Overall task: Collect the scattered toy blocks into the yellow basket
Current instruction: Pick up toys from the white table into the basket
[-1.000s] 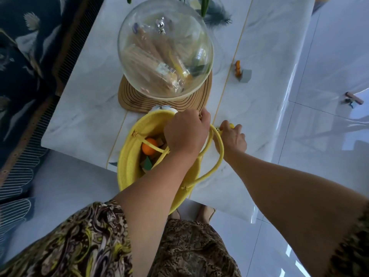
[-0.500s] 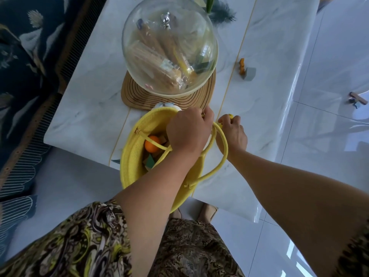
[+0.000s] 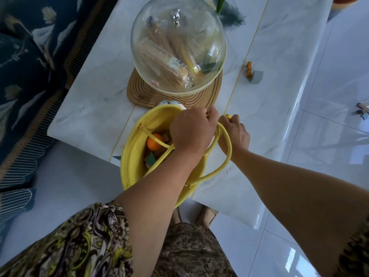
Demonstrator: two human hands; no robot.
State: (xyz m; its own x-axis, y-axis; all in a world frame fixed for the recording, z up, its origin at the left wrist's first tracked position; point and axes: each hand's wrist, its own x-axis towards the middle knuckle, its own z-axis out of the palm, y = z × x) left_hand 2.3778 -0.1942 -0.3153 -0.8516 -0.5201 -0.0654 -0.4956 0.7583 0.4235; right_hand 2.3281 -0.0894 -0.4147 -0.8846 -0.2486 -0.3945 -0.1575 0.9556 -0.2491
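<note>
Gripping the far rim of the yellow basket [image 3: 131, 154], the left hand [image 3: 192, 132] is curled closed. At its 3 o'clock, the right hand [image 3: 235, 132] pinches a small yellow block [image 3: 227, 116], fingers closed, beside the basket handle [image 3: 225, 154].

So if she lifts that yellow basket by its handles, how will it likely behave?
The yellow basket looks like soft coiled rope, so its walls would probably sag inward. Its thin handle loop already droops, suggesting floppiness. The orange ball and blocks inside would likely shift.
</note>
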